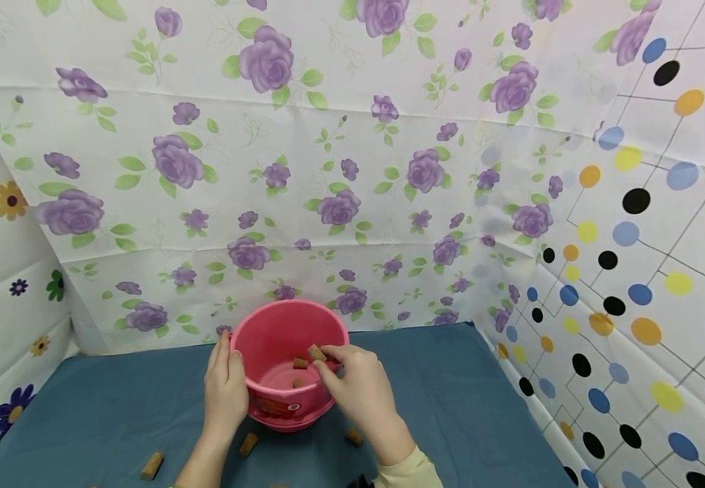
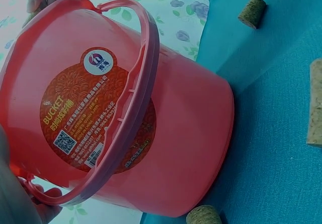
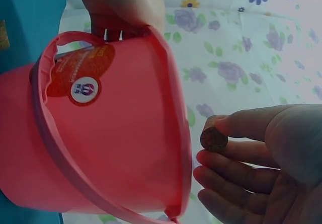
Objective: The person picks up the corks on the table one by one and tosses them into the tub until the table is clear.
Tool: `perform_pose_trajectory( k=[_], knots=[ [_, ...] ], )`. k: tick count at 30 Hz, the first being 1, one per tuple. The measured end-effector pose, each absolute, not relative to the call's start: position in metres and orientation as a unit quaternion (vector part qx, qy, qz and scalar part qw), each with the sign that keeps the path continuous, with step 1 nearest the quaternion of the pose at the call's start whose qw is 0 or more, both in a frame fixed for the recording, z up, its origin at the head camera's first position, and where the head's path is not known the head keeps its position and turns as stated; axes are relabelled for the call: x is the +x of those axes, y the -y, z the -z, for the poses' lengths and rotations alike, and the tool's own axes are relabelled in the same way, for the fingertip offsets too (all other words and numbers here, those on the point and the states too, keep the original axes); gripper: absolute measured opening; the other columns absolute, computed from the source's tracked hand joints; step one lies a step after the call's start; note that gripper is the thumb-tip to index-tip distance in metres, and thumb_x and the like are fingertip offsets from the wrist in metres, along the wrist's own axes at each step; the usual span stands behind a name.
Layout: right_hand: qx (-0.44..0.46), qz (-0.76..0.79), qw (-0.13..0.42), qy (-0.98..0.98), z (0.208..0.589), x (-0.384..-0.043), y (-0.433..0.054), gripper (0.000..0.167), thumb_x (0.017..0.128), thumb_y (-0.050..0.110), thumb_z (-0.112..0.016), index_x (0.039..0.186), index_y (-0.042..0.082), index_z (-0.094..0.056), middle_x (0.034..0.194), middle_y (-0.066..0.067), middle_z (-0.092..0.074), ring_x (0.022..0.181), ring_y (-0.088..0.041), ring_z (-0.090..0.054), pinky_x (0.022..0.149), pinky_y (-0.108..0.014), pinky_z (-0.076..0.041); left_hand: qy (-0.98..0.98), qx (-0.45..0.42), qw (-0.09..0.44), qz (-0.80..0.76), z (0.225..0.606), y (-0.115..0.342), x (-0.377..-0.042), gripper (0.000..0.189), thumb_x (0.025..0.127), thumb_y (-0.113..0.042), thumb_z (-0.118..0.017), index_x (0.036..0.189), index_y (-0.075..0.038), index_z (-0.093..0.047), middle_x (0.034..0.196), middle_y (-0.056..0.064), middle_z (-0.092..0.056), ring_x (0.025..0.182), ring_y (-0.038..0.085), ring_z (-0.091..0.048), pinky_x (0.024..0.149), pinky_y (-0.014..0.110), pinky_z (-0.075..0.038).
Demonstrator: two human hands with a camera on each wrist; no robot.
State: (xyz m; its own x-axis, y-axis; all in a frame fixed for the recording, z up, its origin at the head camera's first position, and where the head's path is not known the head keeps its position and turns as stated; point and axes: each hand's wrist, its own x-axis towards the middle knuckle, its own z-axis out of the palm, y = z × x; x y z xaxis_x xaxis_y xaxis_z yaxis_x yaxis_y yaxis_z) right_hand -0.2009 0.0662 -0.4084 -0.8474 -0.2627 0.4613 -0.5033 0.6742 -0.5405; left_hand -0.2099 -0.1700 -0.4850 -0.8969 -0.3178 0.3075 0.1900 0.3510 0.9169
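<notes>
A pink plastic bucket (image 1: 294, 322) with a red label (image 2: 65, 98) and a pink handle (image 2: 149, 58) stands on the blue cloth. My left hand (image 1: 226, 390) rests along the bucket's left outer side with its fingers extended. Between the thumb and index finger of my right hand (image 1: 361, 390), a cork (image 3: 214, 134) is pinched. In the head view that cork appears over the right part of the bucket's mouth. Inside the bucket lie a cork (image 1: 299, 364) and a small brown piece (image 1: 297, 383), partly hidden by the near rim.
Loose corks lie on the blue cloth (image 1: 127, 400): one cork (image 1: 152, 466) at the left, another cork (image 1: 248, 444) before the bucket, and a third cork (image 1: 354, 437) by the right wrist. A flowered sheet (image 1: 304, 224) hangs behind, a dotted sheet (image 1: 627, 352) at the right.
</notes>
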Motion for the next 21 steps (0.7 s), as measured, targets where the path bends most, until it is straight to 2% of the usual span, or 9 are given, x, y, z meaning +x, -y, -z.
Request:
perform_pose_trajectory(
  k=[6,15,21],
  knots=[
    [0.218,-0.332,0.174,0.901,0.413,-0.202,-0.061,0.027,0.098,0.026,-0.082,0.12,0.01,-0.083,0.111,-0.004,-0.08,0.08,-0.011,-0.072,0.062,-0.018,-0.054,0.79,0.039,0.227,0.569,0.485,0.169,-0.21,0.059,0.117,-0.023,-0.035,0.171,-0.003,-0.02,0.176,0.022,-0.017,0.16,0.046,-0.017,0.123,0.069,-0.022],
    [0.222,-0.318,0.179,0.904,0.415,-0.206,-0.057,0.029,0.098,0.027,-0.082,0.122,0.011,-0.083,0.113,-0.004,-0.08,0.086,-0.012,-0.074,0.065,-0.018,-0.055,0.791,0.039,0.224,0.568,0.485,0.169,-0.209,0.06,0.117,-0.024,-0.034,0.171,-0.004,-0.019,0.176,0.022,-0.016,0.16,0.046,-0.017,0.123,0.069,-0.022],
    [0.233,-0.307,0.188,0.903,0.412,-0.206,-0.054,0.028,0.099,0.027,-0.081,0.122,0.011,-0.083,0.115,-0.004,-0.079,0.092,-0.014,-0.076,0.072,-0.022,-0.06,0.792,0.038,0.224,0.567,0.486,0.17,-0.21,0.059,0.117,-0.024,-0.034,0.171,-0.003,-0.019,0.176,0.022,-0.016,0.16,0.046,-0.018,0.123,0.069,-0.022]
  ],
)
